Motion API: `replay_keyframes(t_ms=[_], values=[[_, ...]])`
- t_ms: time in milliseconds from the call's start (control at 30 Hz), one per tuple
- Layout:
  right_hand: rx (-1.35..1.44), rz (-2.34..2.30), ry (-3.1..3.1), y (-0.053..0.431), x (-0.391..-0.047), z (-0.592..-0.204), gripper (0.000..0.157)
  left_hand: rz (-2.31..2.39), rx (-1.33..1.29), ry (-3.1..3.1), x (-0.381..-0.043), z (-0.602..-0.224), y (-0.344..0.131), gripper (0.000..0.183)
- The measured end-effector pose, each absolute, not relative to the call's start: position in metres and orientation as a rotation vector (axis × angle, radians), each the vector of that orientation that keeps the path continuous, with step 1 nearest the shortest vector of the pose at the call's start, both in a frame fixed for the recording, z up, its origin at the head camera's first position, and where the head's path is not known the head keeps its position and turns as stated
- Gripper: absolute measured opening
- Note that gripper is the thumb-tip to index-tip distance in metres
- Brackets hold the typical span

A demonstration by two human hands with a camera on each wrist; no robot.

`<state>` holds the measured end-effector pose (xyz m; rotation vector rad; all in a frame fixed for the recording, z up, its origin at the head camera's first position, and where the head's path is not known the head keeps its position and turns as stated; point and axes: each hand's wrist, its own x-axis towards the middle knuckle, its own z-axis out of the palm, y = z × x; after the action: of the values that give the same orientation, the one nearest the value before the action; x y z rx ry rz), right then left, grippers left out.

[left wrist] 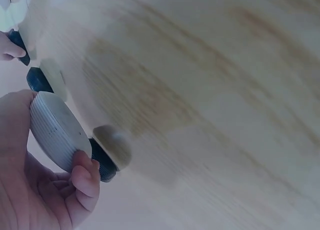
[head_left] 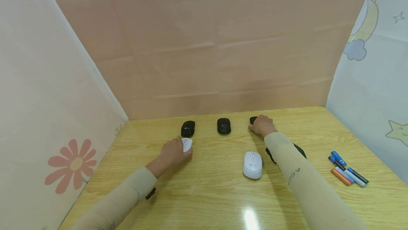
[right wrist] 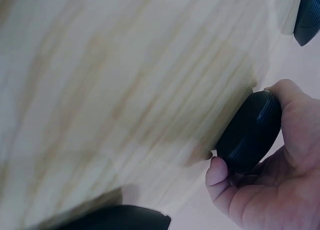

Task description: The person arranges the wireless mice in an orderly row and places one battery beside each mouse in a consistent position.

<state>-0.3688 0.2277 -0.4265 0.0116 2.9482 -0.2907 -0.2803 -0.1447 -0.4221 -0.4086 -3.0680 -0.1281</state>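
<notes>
1. The head view looks forward and down from above the bench [head_left: 223, 194], taking in both arms and the walls around it.
2. The left wrist view sits very close, under the left hand [left wrist: 35, 190], facing along the bench; it shares the white mouse [left wrist: 55, 132] with the head view.
3. The right wrist view, equally close, shares the black mouse [right wrist: 250, 132].

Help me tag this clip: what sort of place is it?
Probably a makeshift recording booth: a wooden table screened by cloth walls, with computer mice set in rows and marker pens beside them, not a working desk.
</notes>
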Motion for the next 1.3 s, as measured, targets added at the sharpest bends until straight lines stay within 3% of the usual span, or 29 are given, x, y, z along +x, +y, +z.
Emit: replay_keyframes(t_ms=[467,1300], values=[[0.026,-0.309,2.941,0.228,-0.368,-0.423,0.077,-0.225,-0.250,-3.141,-0.286,-0.428,-0.142,0.077],[-0.003,-0.283,2.946,0.226,-0.366,-0.423,0.073,-0.215,-0.211,-3.174,-0.292,-0.432,-0.141,0.084]])
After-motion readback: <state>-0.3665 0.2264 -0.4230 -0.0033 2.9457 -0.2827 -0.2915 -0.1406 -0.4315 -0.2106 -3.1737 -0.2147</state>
